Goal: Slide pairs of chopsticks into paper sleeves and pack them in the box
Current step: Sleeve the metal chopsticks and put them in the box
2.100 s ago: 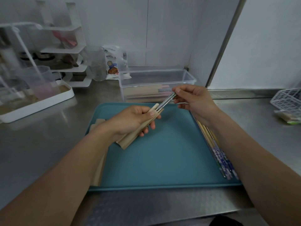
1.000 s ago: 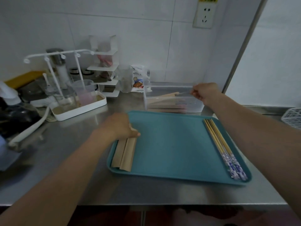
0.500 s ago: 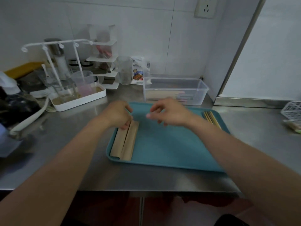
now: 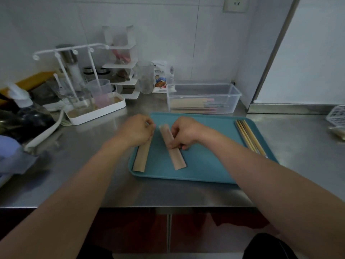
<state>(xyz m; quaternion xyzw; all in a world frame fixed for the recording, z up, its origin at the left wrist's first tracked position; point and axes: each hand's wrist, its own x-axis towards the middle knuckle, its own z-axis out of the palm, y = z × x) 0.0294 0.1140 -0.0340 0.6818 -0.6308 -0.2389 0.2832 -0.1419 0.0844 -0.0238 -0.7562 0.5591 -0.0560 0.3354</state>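
Observation:
On the teal tray [image 4: 205, 171], my right hand [image 4: 183, 134] pinches one brown paper sleeve [image 4: 176, 157] near its middle; the sleeve lies slanted on the tray. My left hand [image 4: 137, 130] rests with curled fingers on the top of the remaining sleeve stack [image 4: 141, 158] at the tray's left edge. Several loose chopsticks [image 4: 249, 136] lie along the tray's right side. The clear plastic box [image 4: 203, 98] behind the tray holds several sleeved pairs.
A white rack and tray with cups [image 4: 93, 105] stand at the back left, beside a small snack packet [image 4: 162, 77]. Dark items and a spray bottle [image 4: 18, 101] crowd the far left. A white wire basket [image 4: 336, 113] sits at the right edge. The counter's front edge runs below the tray.
My right hand left the sleeved pair in the box, came back to the tray and took one sleeve off the stack, pulling it rightward. My left hand stayed on the stack.

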